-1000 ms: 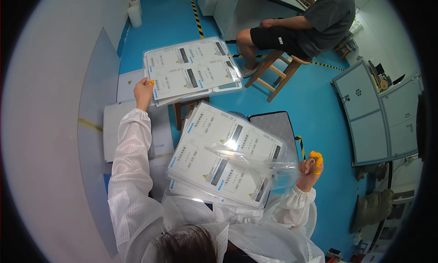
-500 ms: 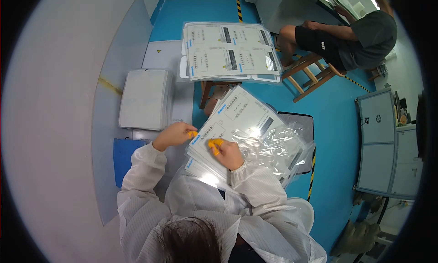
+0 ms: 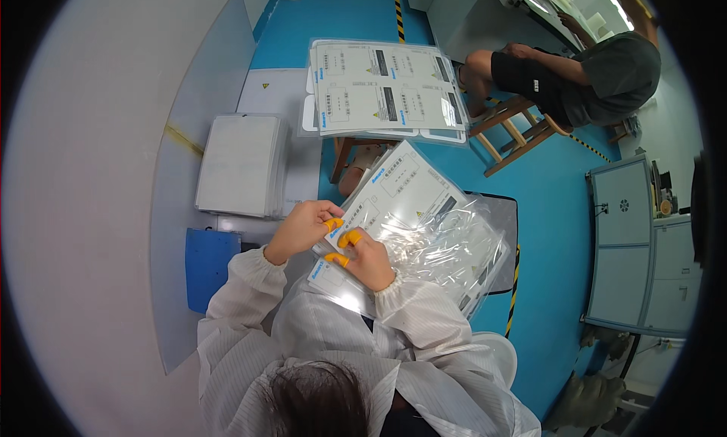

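A stack of white printed label sheets (image 3: 413,172) lies tilted in front of me, its lower end close to my lap. My left hand (image 3: 303,226) pinches the left edge of the top sheet, an orange finger cot at its fingertips. Just to the right, my right hand (image 3: 367,263) rests over the sheets' lower left edge, its two orange-capped fingertips spread apart. One fingertip is on the top sheet, and the other reaches the edge of a lower sheet (image 3: 322,274). Crumpled clear plastic film (image 3: 432,244) covers the right part of the stack.
Beyond, more printed sheets (image 3: 390,88) lie on a wooden stool (image 3: 344,153). A pile of white sheets (image 3: 238,164) and a blue bin (image 3: 208,266) stand left, beside a partition. A seated person (image 3: 609,77) is at the far right, near grey cabinets (image 3: 622,244).
My left hand has moved right and gripped the sheet edge. My right hand has shifted slightly down with its fingertips parted. The top sheet has moved a little right, and the film has shifted.
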{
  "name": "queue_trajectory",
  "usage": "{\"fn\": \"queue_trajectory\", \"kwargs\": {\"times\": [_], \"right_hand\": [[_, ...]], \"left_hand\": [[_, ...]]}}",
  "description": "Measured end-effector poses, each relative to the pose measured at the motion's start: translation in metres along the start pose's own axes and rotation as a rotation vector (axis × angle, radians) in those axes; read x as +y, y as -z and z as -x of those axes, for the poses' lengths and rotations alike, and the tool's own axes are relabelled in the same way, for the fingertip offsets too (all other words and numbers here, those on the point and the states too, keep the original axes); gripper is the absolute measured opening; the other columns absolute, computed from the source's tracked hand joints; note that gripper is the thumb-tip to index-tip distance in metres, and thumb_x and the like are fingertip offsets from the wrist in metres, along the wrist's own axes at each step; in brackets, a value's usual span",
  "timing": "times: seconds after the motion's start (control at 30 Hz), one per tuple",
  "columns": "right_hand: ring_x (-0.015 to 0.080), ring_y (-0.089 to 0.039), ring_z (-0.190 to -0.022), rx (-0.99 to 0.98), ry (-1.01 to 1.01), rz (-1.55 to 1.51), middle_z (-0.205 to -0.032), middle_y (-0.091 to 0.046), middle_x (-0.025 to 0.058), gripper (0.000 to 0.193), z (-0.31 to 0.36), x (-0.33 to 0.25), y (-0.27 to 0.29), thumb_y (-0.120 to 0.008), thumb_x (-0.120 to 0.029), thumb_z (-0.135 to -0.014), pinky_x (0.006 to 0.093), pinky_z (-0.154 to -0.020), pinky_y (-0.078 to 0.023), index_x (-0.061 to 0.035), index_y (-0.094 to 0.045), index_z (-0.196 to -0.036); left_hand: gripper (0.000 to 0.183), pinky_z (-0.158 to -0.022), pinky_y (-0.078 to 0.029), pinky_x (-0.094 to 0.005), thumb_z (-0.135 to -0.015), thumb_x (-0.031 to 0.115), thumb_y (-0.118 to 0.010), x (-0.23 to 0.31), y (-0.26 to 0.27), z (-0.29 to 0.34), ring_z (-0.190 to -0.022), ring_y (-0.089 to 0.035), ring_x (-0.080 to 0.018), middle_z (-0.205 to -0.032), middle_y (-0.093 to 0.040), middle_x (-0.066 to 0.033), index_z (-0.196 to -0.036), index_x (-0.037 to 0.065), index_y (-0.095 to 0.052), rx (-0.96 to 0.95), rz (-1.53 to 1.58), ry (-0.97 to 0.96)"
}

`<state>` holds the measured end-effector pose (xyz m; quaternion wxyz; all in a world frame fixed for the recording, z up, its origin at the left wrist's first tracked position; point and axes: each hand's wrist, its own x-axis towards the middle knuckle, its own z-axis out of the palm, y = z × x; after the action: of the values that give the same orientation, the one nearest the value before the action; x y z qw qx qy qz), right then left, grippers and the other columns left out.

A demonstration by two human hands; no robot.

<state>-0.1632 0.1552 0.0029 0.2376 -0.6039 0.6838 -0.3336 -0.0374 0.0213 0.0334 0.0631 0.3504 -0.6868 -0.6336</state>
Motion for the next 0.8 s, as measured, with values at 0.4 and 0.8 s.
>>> {"fn": "queue_trajectory", "kwargs": {"times": [0.4, 0.8], "right_hand": [[0.0286, -0.059, -0.076, -0.088, -0.056, -0.082, -0.089, -0.055, 0.0124, 0.022, -0.001, -0.01, 0.005, -0.068, -0.006, -0.072, 0.0304, -0.07, -0.048, 0.0018, -0.059, -0.09], [0.0222, -0.055, -0.088, 0.352, -0.128, -1.141, -0.09, -0.057, 0.0068, 0.013, -0.008, 0.029, 0.057, -0.053, -0.019, -0.088, 0.0342, -0.093, -0.038, -0.0063, -0.052, -0.091]], "left_hand": [[0.02, -0.062, -0.051, -0.0216, -0.082, -0.004, -0.053, -0.002, 0.0, 0.002, -0.075, -0.062, -0.0123, -0.087, -0.065, -0.0104, -0.101, -0.005, -0.059, 0.008, 0.016, 0.039], [0.023, -0.064, -0.05, -0.0201, -0.086, 0.002, -0.051, -0.027, 0.005, 0.002, -0.077, -0.06, -0.0098, -0.093, -0.065, -0.0081, -0.106, -0.005, -0.059, -0.062, 0.243, 0.03]]}}
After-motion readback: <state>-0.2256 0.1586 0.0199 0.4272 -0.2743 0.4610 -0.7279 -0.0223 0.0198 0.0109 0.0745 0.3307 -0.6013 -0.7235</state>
